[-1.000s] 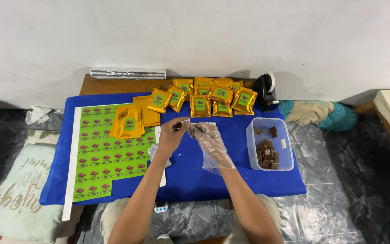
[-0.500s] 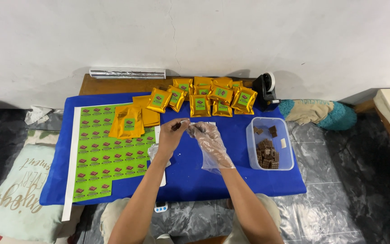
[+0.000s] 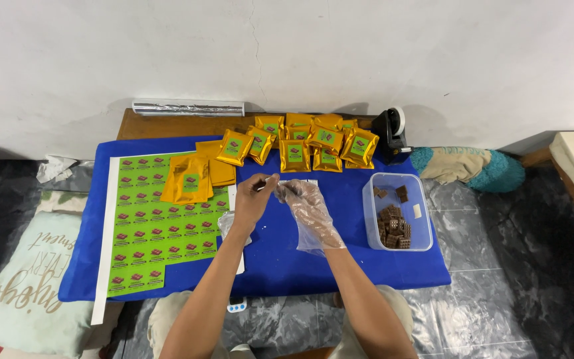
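My left hand (image 3: 255, 198) is bare and pinches one end of a small thin strip over the blue table cover (image 3: 340, 266). My right hand (image 3: 303, 203), inside a loose clear plastic glove, pinches the other end of that strip; the two hands meet near the table's middle. The strip is too small to tell what it is. Filled gold pouches (image 3: 313, 143) with green labels lie in a cluster just beyond the hands. A clear tub of brown chocolate pieces (image 3: 396, 213) stands to the right of my right hand.
A green sheet of sticker labels (image 3: 161, 226) covers the table's left side, with flat gold pouches (image 3: 191, 178) on it. A foil roll (image 3: 187, 108) lies along the wall, a black tape dispenser (image 3: 392, 133) at the back right. A pillow (image 3: 28, 279) lies at the left.
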